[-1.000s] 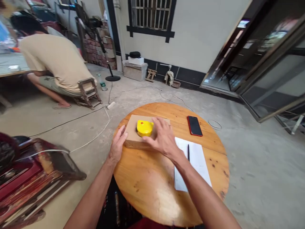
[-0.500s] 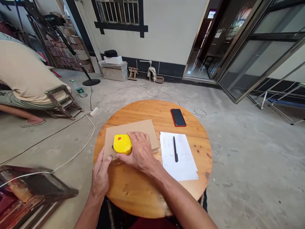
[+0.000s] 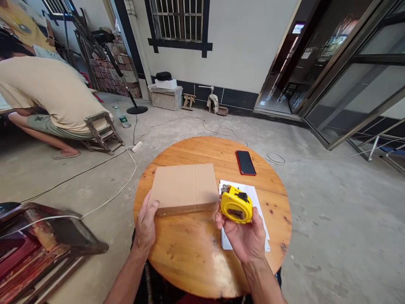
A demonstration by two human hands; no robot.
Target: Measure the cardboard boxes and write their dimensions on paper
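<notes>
A flat cardboard box (image 3: 185,185) lies on the round wooden table (image 3: 177,249). My left hand (image 3: 147,223) grips its near left corner, thumb on top. My right hand (image 3: 245,236) holds a yellow tape measure (image 3: 236,206) above the sheets of paper (image 3: 257,211), to the right of the box. The tape's metal hook end points up and left, and no blade is seen drawn out. The pen is hidden behind the tape measure and my hand. A black phone (image 3: 246,162) with a red edge lies at the far right of the table.
Left of the table, a person (image 3: 53,93) sits bent over on a low wooden chair (image 3: 103,133). Cables and a white power strip (image 3: 137,147) lie on the floor. A dark wooden piece of furniture (image 3: 57,236) stands at the near left.
My right hand has lifted the tape measure off the box, carried it right over the papers and turned it palm up. My left hand stays at the box's corner. The view has shifted left.
</notes>
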